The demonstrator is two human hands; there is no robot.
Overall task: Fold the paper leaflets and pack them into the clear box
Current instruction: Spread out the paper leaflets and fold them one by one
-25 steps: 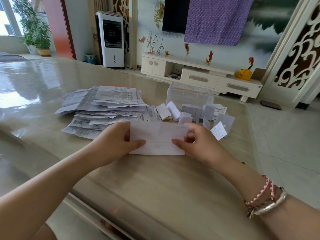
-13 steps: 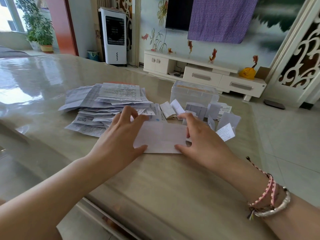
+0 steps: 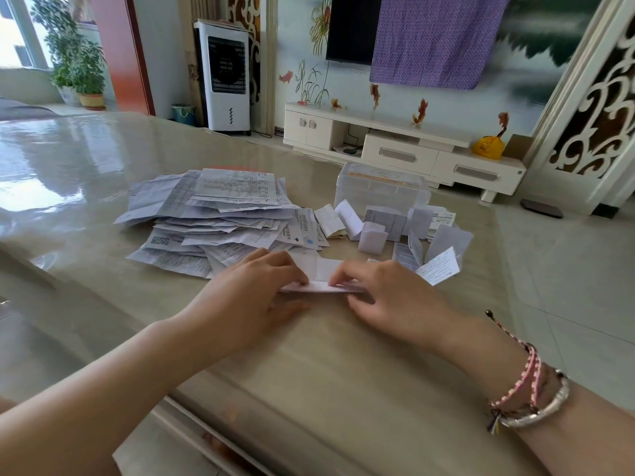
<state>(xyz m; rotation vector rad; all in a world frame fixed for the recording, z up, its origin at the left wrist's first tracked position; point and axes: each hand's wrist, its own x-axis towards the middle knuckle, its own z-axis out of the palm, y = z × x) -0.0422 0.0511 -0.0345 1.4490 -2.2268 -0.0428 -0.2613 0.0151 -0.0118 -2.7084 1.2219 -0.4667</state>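
Observation:
A white paper leaflet (image 3: 321,273) lies on the glossy table (image 3: 309,355) between my hands, its near edge lifted and curling over. My left hand (image 3: 251,293) holds the leaflet's left end with curled fingers. My right hand (image 3: 388,293) pinches its right end the same way. A loose pile of unfolded leaflets (image 3: 213,218) spreads out behind my left hand. Several folded leaflets (image 3: 388,228) stand and lie behind my right hand. The clear box (image 3: 381,187) sits beyond them with its lid on.
The table's right edge runs close to the folded leaflets, with tiled floor beyond. A white TV cabinet (image 3: 395,146) and a white air cooler (image 3: 226,73) stand by the far wall. Below my arms runs the table's near edge.
The leaflet lay flat and wide under my hands before. Now its near edge is raised and folding away from me, and both hands have closed in on it.

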